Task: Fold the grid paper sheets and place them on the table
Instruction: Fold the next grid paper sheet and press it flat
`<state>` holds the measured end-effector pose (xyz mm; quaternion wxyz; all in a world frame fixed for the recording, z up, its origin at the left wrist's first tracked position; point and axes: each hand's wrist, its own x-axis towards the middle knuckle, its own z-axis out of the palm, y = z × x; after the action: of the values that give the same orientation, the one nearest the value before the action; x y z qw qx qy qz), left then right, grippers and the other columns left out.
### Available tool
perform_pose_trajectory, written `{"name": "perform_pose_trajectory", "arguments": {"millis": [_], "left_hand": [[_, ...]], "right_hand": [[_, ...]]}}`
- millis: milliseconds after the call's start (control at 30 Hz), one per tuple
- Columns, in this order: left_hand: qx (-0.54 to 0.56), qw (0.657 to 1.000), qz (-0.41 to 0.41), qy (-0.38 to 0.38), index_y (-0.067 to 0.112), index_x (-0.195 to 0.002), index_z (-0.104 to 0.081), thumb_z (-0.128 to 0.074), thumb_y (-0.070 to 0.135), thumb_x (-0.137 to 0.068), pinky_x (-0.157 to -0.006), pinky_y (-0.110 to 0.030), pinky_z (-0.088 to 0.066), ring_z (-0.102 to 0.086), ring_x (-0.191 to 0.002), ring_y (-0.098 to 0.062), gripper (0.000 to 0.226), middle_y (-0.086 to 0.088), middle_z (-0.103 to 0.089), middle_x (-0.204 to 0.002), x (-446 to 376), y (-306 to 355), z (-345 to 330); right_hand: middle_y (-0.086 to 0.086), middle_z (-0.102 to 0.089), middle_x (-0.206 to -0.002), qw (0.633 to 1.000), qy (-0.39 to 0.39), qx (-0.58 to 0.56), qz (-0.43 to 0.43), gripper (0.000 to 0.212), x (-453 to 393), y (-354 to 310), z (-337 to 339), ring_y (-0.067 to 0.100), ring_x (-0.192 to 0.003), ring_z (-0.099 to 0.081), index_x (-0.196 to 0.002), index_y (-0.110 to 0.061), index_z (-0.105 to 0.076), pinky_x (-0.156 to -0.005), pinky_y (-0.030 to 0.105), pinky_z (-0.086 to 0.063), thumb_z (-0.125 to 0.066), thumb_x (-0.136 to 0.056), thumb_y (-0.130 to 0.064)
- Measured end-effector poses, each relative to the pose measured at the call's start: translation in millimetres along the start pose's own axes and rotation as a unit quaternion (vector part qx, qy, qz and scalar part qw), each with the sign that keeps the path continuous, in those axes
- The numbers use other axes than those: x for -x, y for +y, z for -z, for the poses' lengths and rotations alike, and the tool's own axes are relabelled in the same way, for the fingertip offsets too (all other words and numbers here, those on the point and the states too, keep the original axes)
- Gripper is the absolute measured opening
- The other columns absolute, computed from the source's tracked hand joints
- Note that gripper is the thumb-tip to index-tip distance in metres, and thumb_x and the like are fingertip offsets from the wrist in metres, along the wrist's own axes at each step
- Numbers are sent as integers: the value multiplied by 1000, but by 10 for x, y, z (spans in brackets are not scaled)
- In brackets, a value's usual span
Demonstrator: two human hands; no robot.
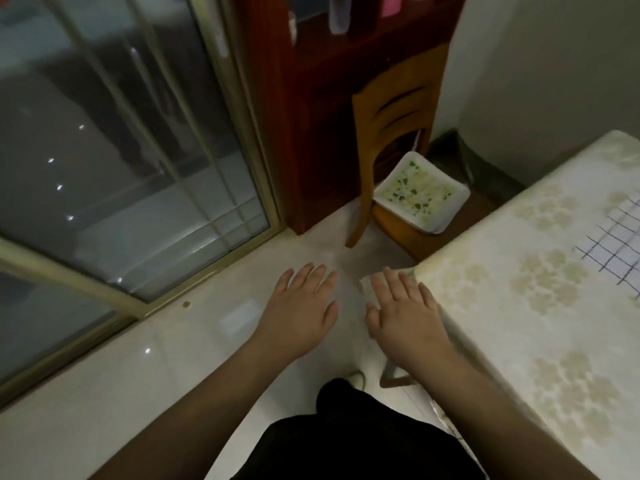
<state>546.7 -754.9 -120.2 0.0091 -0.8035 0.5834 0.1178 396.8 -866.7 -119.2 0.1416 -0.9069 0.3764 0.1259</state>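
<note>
- Holding both hands flat and spread, empty: left hand (298, 306) over the floor, right hand (403, 313) at the tabletop (519, 323) corner.
- Grid paper sheet (616, 247) lies far right on the tabletop, nearer my right hand.

Table (540, 341) in pale floral cloth, grid paper sheet (616, 251) lying at its right edge

Both hands (349, 317) empty, fingers straight — grid paper (614, 247) (partly visible) on table (519, 323).
</note>
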Motion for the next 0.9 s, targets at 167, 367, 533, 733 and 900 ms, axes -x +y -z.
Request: {"name": "perform_pose_trajectory", "arguments": {"millis": [167, 367, 533, 733, 900], "left_hand": [[-17, 995, -94, -12, 20, -151, -31, -7, 49, -92, -116, -45, -20, -26, -146, -20, 70, -4, -35, -156, -931, 184, 316], [-51, 976, -208, -25, 21, -152, -30, -5, 51, -90, -116, -45, -22, -24, -146, -20, 73, -3, -33, -157, -1773, 491, 498], [-63, 951, -299, -36, 24, -153, -24, -10, 51, -94, -119, -42, -14, -17, -148, -17, 66, 0, -26, -160, -2420, 692, 586], [-68, 910, -405, -53, 25, -155, -17, -24, 46, -102, -121, -40, -10, -10, -149, -16, 57, 2, -18, -162, -3161, 774, 672], [-77, 867, -487, -63, 25, -155, -15, -22, 47, -102, -121, -42, -8, -6, -150, -17, 58, 1, -15, -163, -3711, 774, 866]], "right_hand": [[-2, -6, -164, 997, 31, -33, -69, 78, -407, 422, 312, 20, -151, -4, -156, -27, -13, -120, 41, -3, 7, -84, -51], [5, -25, -160, 982, 55, -50, -176, 85, -650, 843, 501, 27, -148, -22, -153, -21, -28, -118, 46, -16, 5, -80, -50], [5, -25, -160, 953, 73, -88, -281, 85, -817, 1062, 613, 28, -148, -22, -153, -21, -30, -118, 47, -17, 4, -81, -50], [0, -4, -165, 913, 62, -117, -385, 60, -1207, 1180, 758, 22, -151, -3, -156, -24, -8, -120, 42, -5, -13, -100, -46], [1, -5, -165, 861, 91, -156, -475, 59, -1505, 1139, 957, 22, -151, -4, -156, -23, -8, -121, 42, -7, -21, -103, -43]]}}
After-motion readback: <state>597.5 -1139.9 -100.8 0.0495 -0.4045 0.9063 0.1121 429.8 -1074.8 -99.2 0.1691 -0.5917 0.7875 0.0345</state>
